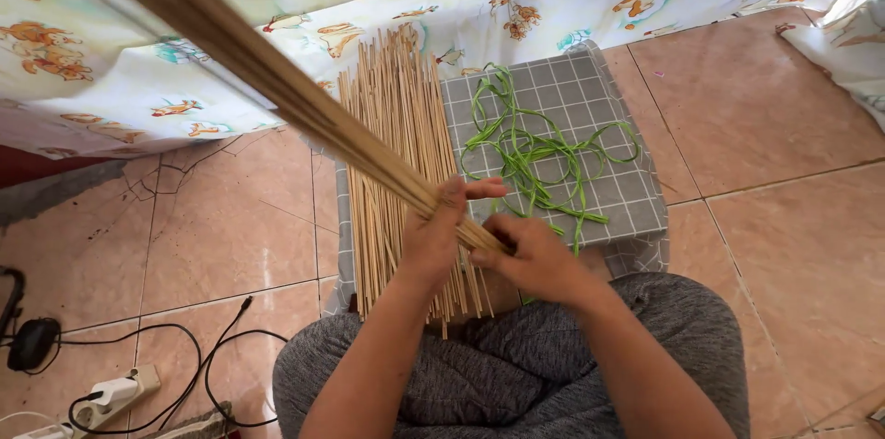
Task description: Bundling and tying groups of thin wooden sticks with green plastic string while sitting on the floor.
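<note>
Both hands, left hand (435, 234) and right hand (530, 259), close around a long bundle of thin tan sticks (277, 79) raised over the lap, gathering it tight, green plastic ties (535, 158) nearby on the grey checked cloth (636, 199)

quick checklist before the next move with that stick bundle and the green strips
1. Left hand wrapped round the stick bundle: ok.
2. Right hand pinching the bundle's lower end: ok.
3. Bundle lifted off the loose sticks on the grey checked cloth: ok.
4. Green strips lying on the cloth beside the hands: ok, though tangled.
5. A strip already round the bundle: cannot tell, the fingers hide that spot.
6. Cables and power strip on the tiled floor, apart from the sticks: ok.
</note>
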